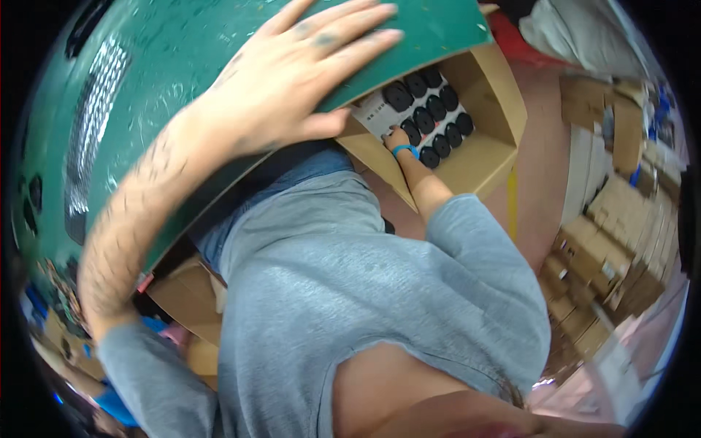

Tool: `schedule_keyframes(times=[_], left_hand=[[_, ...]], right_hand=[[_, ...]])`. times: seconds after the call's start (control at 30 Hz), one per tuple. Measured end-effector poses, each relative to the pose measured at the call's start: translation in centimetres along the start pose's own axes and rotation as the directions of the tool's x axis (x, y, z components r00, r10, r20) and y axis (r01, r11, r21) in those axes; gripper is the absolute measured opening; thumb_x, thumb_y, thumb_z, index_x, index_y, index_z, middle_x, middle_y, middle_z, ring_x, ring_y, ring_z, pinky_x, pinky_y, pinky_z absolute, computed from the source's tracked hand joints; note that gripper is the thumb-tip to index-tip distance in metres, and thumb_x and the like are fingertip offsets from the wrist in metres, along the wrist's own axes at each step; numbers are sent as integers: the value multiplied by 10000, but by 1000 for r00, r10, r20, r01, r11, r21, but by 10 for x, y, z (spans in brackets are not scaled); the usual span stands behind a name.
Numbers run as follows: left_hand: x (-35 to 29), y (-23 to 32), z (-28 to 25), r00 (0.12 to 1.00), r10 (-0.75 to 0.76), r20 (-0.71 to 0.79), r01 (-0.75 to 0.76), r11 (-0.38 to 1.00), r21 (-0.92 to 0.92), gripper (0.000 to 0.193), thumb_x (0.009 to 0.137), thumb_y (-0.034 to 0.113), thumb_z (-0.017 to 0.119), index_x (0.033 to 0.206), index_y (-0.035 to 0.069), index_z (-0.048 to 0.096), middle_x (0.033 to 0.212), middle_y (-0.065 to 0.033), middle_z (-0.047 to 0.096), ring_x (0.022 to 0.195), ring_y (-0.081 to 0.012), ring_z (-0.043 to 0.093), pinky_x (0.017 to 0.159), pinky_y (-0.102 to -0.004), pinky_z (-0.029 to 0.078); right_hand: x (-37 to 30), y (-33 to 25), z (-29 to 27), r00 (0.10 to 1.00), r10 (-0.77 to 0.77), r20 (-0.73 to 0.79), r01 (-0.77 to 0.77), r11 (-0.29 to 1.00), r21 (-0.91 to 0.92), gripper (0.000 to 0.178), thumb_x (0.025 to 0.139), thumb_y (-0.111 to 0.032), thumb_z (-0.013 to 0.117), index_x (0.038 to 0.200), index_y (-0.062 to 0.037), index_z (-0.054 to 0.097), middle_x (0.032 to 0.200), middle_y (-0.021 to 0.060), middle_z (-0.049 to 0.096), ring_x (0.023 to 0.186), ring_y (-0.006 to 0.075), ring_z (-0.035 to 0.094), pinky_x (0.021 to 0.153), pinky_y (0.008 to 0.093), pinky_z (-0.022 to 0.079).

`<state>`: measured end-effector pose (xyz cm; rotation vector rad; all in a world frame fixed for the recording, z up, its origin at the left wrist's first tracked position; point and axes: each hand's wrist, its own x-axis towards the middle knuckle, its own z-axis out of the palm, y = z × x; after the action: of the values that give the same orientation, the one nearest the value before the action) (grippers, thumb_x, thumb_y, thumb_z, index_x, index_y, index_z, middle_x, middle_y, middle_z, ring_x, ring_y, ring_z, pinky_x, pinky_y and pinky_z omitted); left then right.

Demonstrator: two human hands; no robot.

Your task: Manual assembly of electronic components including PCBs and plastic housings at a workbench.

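Observation:
My left hand (pixel 310 69) lies over the green tabletop (pixel 182 44), fingers stretched out and spread, holding nothing. Lower down on the right, my right hand (pixel 396 137), with a blue band at the wrist, reaches into an open cardboard box (pixel 478 157). Its small-looking fingers are curled at the left end of a row; what they hold, if anything, is too small to make out. Several black rounded pieces (pixel 436 108) stand in rows inside the box. Under them is a white printed sheet (pixel 374 111), partly covered by the pieces.
Beside the table edge, the box has its flaps spread. A strip of clear bubble wrap (pixel 91 124) lies at the table's left. Flattened and stacked cartons (pixel 606 233) stand on the right, with a pale sack (pixel 573 33) behind. Another carton (pixel 191 299) sits below the table edge.

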<state>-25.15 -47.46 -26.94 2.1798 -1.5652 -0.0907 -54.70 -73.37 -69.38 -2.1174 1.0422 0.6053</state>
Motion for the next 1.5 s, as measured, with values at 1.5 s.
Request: schedule_keyframes(times=[1.5], left_hand=[[60,10,34,990,123,74,-133,980,150,669,890,273,407,1555,204,392,1640,-159,279,1525,-320,247,1198,-660,119]], right_hand=[[195,6,-26,928,69,-366,-122,985,-122,783,640,-446,891,1196,2,569,1134,189,628,1075,395,617,959,453,504]])
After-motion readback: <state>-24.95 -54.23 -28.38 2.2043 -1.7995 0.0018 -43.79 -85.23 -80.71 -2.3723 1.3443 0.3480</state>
